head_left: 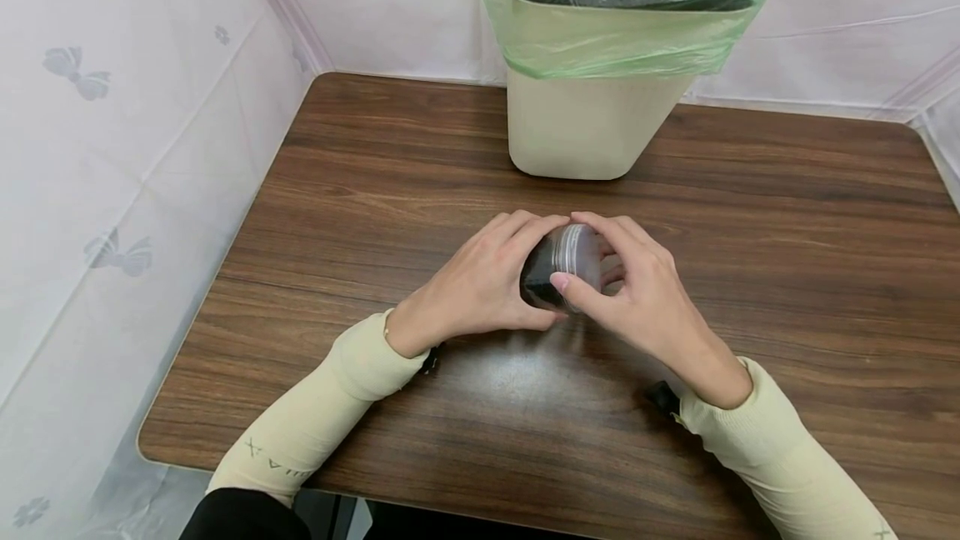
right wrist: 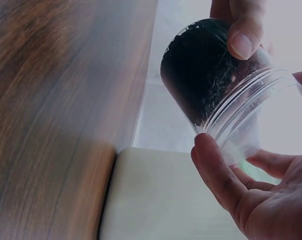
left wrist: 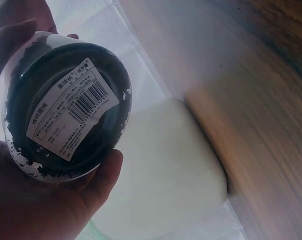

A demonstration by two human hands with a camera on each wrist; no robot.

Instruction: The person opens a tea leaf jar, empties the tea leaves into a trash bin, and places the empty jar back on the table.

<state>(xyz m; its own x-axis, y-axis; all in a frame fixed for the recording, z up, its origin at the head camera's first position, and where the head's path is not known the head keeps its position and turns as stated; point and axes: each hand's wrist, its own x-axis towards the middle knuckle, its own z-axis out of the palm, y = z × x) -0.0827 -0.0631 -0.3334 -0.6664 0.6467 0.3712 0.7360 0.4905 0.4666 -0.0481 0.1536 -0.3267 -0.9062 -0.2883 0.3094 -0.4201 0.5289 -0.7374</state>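
A clear plastic jar (head_left: 537,275) with dark, flaky-looking contents is tilted on its side above the table, between both hands. My left hand (head_left: 483,282) grips its dark-filled body. At the other end, the fingers and thumb of my right hand (head_left: 647,294) hold around the clear ridged end (right wrist: 248,107), which looks like a screw lid. The left wrist view faces the jar's base, where a white barcode label (left wrist: 73,110) is stuck. Dark bits cling to the inside near the base's edge.
Beyond the hands, a cream trash bin (head_left: 592,123) stands on the wood-grain table (head_left: 360,182). A green plastic bag (head_left: 600,40) lines it and folds over its dark rim. White patterned sheeting (head_left: 150,148) hangs at the left and back.
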